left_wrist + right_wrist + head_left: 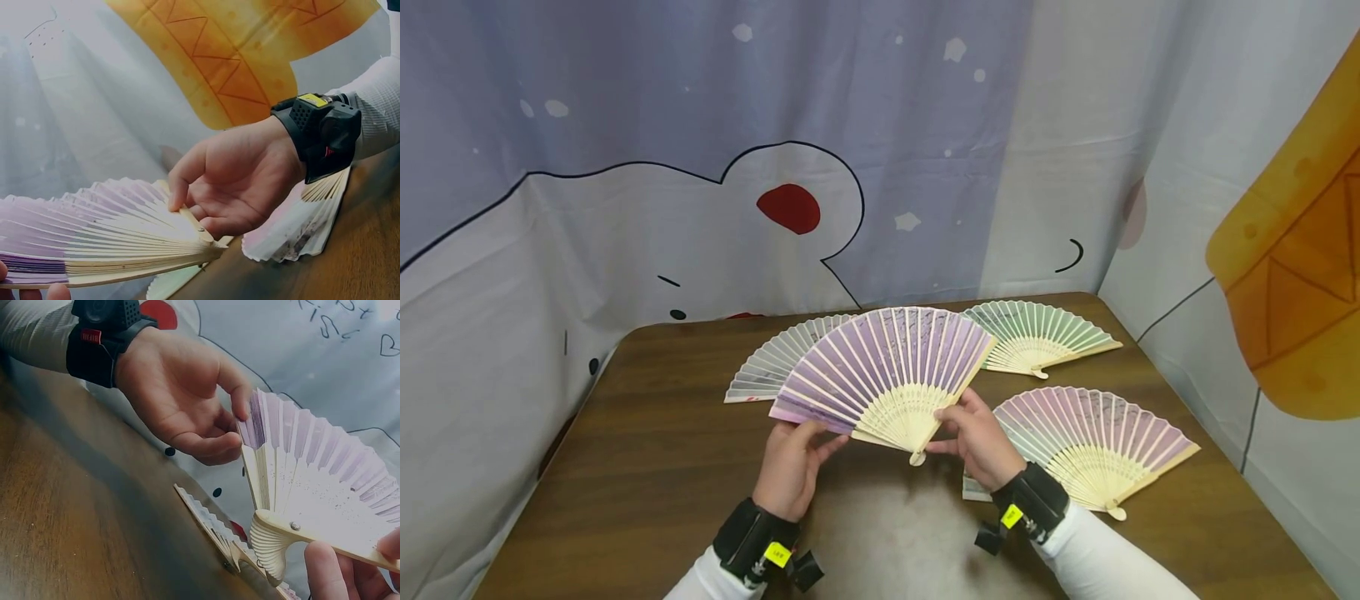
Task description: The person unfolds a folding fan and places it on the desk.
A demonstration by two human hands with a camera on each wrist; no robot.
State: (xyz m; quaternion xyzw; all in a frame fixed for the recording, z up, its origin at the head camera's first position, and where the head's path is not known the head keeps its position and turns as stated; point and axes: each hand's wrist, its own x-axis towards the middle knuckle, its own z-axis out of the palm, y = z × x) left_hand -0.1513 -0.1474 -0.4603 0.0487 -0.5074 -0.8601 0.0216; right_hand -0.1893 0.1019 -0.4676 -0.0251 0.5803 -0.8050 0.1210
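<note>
A spread purple folding fan (891,358) with pale wooden ribs is held up over the table between both hands. My left hand (790,471) pinches its left edge, thumb on the near face and fingers behind. On the other side, my right hand (981,442) grips the right guard stick just above the pivot. The right wrist view shows the fan's rivet and scalloped handle end (272,550) close up, with the left-hand thumb and fingers at the purple cloth's folded edge. In the left wrist view, some folds near that edge lie stacked together.
On the brown wooden table (647,467) lie three more spread fans: a whitish-grey fan (775,362) behind the purple one, a green fan (1037,333) at the back right, and a pink-and-pale-green fan (1097,442) beside the right forearm. A printed curtain (925,167) hangs behind.
</note>
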